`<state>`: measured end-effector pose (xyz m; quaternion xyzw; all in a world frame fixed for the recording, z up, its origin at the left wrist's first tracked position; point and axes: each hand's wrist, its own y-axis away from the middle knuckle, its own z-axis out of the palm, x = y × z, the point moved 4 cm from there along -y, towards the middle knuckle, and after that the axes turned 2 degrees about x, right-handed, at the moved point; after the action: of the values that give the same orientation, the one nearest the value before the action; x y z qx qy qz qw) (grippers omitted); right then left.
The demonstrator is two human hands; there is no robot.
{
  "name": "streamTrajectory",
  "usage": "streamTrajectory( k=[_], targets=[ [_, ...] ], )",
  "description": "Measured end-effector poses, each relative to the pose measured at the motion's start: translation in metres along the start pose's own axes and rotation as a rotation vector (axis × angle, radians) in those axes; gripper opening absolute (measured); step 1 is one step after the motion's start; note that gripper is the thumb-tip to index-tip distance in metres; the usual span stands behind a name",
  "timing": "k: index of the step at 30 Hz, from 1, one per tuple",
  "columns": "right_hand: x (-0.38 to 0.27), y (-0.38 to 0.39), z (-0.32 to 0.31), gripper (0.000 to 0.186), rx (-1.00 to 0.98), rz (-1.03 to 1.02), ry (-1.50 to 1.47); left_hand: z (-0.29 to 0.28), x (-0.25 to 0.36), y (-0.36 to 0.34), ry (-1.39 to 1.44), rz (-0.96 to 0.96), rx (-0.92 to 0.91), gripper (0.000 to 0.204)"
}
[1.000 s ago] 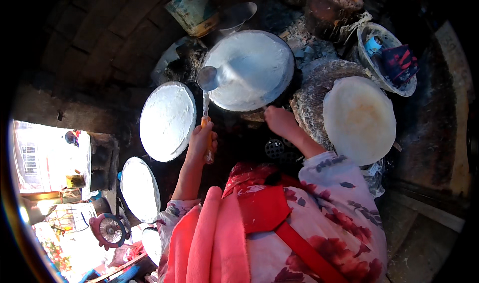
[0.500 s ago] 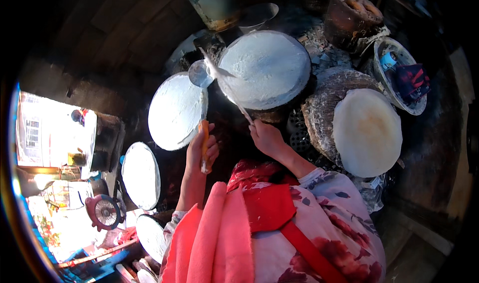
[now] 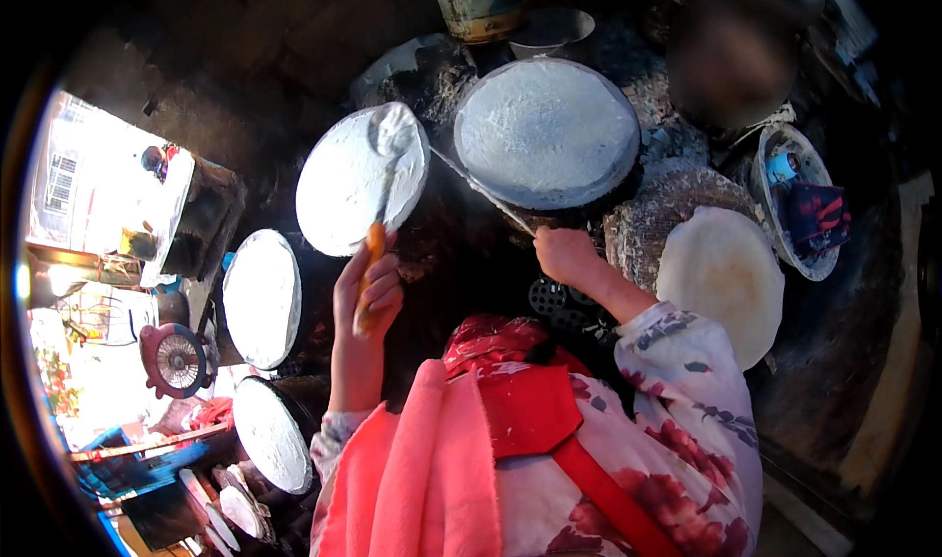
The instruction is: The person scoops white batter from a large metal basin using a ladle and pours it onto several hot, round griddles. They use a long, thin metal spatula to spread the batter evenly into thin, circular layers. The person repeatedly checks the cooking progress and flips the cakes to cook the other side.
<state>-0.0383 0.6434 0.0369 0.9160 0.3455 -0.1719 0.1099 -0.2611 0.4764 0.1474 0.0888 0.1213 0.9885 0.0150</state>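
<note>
My left hand (image 3: 369, 297) is closed on the orange handle (image 3: 375, 243) of a ladle, whose round metal head (image 3: 392, 127) sits over the left round, white-coated plate (image 3: 334, 189). My right hand (image 3: 569, 258) grips a thin white-smeared stick (image 3: 491, 196); it slants up-left along the near edge of the larger middle plate (image 3: 545, 130), its far end between the two plates. A thin pale round sheet (image 3: 721, 292) lies to the right of my right hand, on a crusted round mat (image 3: 638, 213).
Further white round plates (image 3: 260, 302) (image 3: 273, 434) line the left, near a fan (image 3: 179, 361) and a bright opening. A bucket (image 3: 471, 2) and metal bowl (image 3: 549, 29) stand behind. A basin (image 3: 814, 258) holding cloth is at right; perforated black briquettes (image 3: 549, 297) lie below my right hand.
The ladle has moved from the middle plate onto the left plate. The stick in my right hand has dropped from between the plates toward the middle plate's near edge. The view has shifted.
</note>
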Motion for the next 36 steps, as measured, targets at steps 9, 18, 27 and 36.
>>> streamTrajectory(
  k=[9,18,27,36],
  targets=[
    [0.014,-0.012,-0.012,0.018,-0.054,0.022,0.099,-0.038,0.032,0.139,0.017,0.303,0.166,0.04],
    [0.043,0.006,0.025,0.033,0.182,0.071,-0.007,-0.068,0.01,0.273,0.171,0.55,0.129,0.037],
    [0.029,0.036,0.029,0.018,0.259,0.413,-1.399,-0.104,-0.049,0.406,0.153,0.837,0.348,0.035],
    [-0.182,0.053,0.091,0.023,-0.398,0.079,-1.542,-0.118,-0.076,0.448,0.133,0.904,0.492,0.036]
  ],
)
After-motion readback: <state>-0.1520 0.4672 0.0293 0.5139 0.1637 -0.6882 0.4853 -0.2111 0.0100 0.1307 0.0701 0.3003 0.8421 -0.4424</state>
